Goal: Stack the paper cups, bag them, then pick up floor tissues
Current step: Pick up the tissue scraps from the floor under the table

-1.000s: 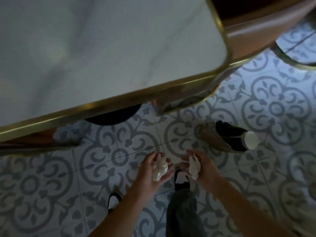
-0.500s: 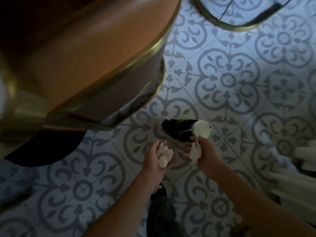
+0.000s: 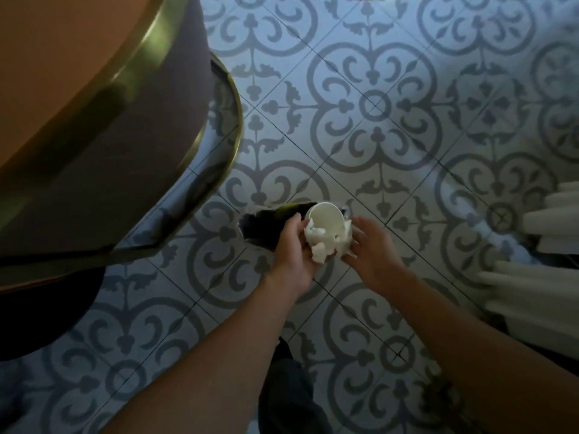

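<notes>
Tissues (image 3: 324, 245) we held apart now meet in one wad between our hands, at the paper cup's (image 3: 326, 219) mouth; left hand (image 3: 293, 249) and right hand (image 3: 371, 245) clutch them, palms inward.

Light: dim, bluish, brighter upper right.
Blur: chair (image 3: 103, 126) edge smeared.
Distortion: wide-angle bending at edges.

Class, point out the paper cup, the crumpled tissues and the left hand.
paper cup (image 3: 326, 219): head view, white inner wall.
crumpled tissues (image 3: 322, 247): head view, middle of the wad.
left hand (image 3: 293, 250): head view, back of the hand.
</notes>
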